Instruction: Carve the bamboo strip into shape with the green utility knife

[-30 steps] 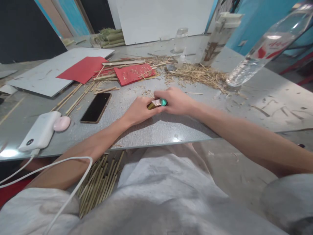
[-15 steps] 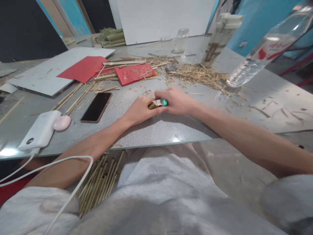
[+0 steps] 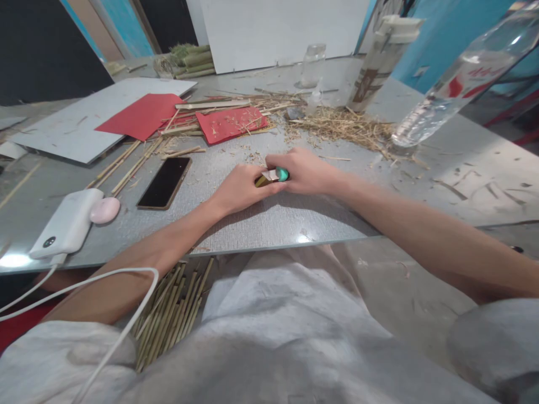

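Two hands meet above the bench point(image 3: 229, 231), near its front edge, presumably bracing each other. Left hand point(image 3: 238, 189): fingers apparently clamped on an olive piece point(image 3: 260, 182), largely hidden. Right hand point(image 3: 306, 171): fingers clamped on a green-ended tool point(image 3: 282, 174), flat pale end pointing left, long axis crosswise.

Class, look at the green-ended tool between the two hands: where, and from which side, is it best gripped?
Probably by its green end, from the person's right, where the right hand holds it. The flat, metal-looking part points left toward the left hand and looks like a blade, so it is best left ungripped.
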